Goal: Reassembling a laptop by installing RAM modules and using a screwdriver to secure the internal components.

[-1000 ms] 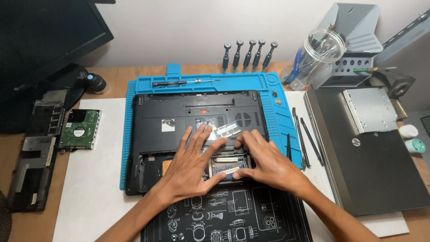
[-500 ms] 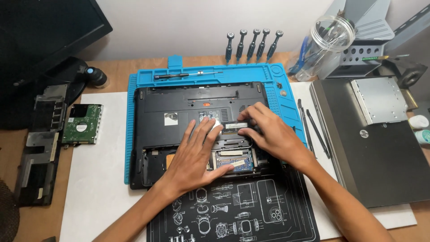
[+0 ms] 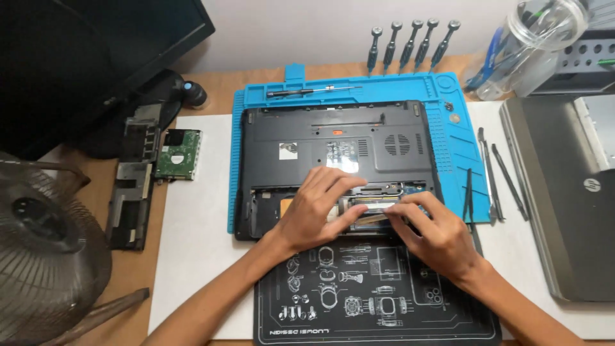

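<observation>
Five screwdrivers (image 3: 413,43) stand behind the blue mat (image 3: 448,109); bare hard drive (image 3: 179,154) left

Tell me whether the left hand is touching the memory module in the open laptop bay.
Touching. The head view shows the left hand's fingertips pressed on the left end of the memory module, while the right hand pinches its right end over the laptop base.

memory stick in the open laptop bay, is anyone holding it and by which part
Yes. Both hands pinch the memory stick in the laptop bay: left hand at its left end, right hand at its right end.
</observation>
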